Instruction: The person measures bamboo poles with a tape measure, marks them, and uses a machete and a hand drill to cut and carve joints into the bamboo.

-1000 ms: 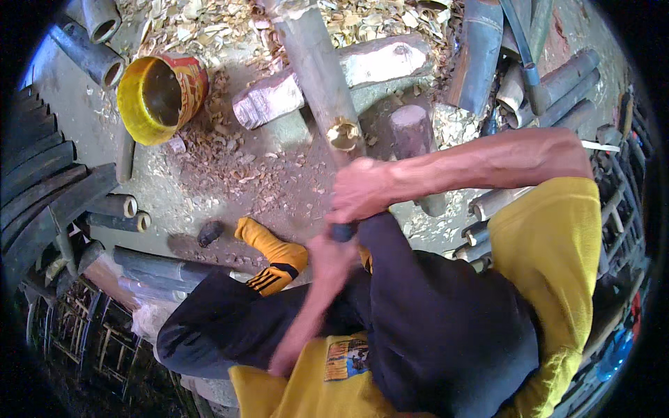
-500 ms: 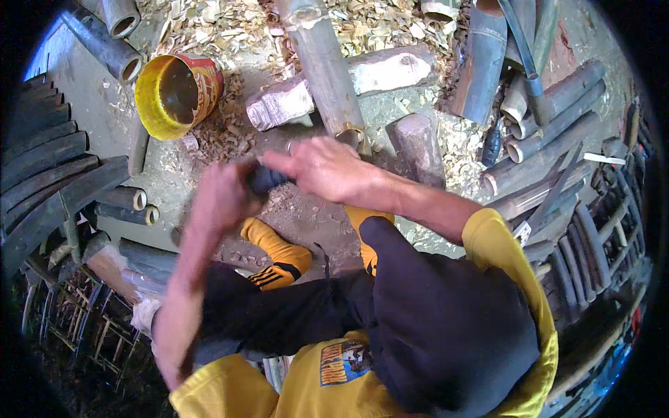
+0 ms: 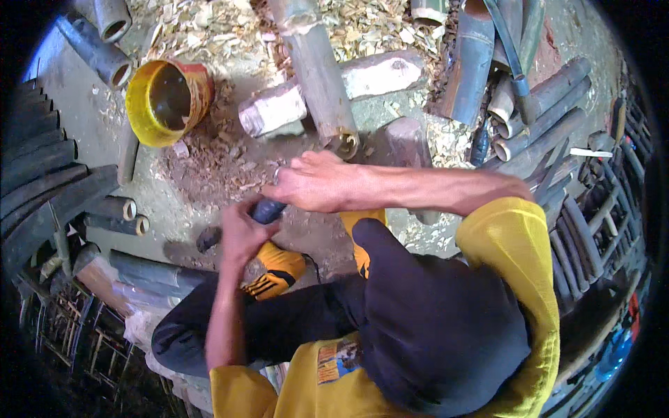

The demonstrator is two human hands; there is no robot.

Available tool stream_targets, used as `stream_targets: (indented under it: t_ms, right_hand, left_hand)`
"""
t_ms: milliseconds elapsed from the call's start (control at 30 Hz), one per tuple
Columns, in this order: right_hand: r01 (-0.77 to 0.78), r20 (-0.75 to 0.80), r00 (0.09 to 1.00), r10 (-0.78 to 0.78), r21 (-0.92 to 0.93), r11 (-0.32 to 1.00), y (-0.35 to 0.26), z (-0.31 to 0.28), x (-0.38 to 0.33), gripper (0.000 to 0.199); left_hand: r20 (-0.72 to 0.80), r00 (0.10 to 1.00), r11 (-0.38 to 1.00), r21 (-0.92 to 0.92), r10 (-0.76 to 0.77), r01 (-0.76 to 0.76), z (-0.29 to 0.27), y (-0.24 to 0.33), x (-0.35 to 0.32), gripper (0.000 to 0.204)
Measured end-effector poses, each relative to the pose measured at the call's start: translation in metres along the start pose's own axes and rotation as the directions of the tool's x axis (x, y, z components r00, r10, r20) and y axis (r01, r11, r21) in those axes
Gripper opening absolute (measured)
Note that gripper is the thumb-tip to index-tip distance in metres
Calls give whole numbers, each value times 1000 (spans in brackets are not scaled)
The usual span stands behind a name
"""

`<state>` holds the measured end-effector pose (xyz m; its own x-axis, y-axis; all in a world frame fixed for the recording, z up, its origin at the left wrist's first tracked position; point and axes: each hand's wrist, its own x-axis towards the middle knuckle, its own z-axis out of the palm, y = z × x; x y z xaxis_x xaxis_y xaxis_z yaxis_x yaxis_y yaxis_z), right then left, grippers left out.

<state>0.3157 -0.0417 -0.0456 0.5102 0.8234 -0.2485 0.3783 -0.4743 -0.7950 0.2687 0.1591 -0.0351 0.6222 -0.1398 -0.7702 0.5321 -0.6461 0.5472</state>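
Note:
Both my hands meet low over the ground in front of my knees, around a short dark cylindrical piece [image 3: 267,210]. My left hand [image 3: 244,235] has its fingers curled about the lower part of this piece. Closed over its upper end is my right hand [image 3: 313,182], with the forearm reaching across from the right. The fingers hide most of the piece, so I cannot tell its full shape. Just beyond my right hand is the cut end of a thick bamboo pole [image 3: 317,76], which lies across a pale-faced log [image 3: 383,74].
A yellow and red bucket [image 3: 134,104] holding brown liquid stands at the far left. A short stump [image 3: 406,139] is right of the pole. Wood shavings [image 3: 209,28] cover the far ground. Bamboo tubes [image 3: 547,108] lie at right; dark curved pieces [image 3: 42,164] are stacked at left.
Both hands have come slightly nearer to me, the left one also rightward. My right elbow has swung outward. The dark piece stays between my hands, and the view has shifted a little.

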Motion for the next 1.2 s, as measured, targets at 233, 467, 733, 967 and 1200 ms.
stream_targets:
  t_ms: [233, 467, 733, 967, 1200]
  right_hand:
    - [-109, -608, 720, 334, 377, 920, 6, 0, 3, 47]
    - [-187, -155, 952, 265, 390, 902, 3, 10, -1, 34]
    - [443, 500, 788, -359, -57, 895, 30, 14, -44, 13]
    - [327, 449, 861, -239, -130, 936, 13, 10, -17, 10]
    - [-194, -1, 981, 195, 113, 975, -1, -18, -6, 33]
  left_hand:
    - [407, 796, 253, 796, 448, -550, -64, 144, 72, 12]
    - [524, 814, 636, 546, 250, -546, -62, 64, 79, 35]
    - [-83, 972, 916, -359, -220, 177, 147, 18, -66, 41]
    - [-268, 963, 942, -327, -15, -77, 130, 4, -55, 38]
    - [148, 973, 796, 560, 180, -232, -35, 59, 14, 38]
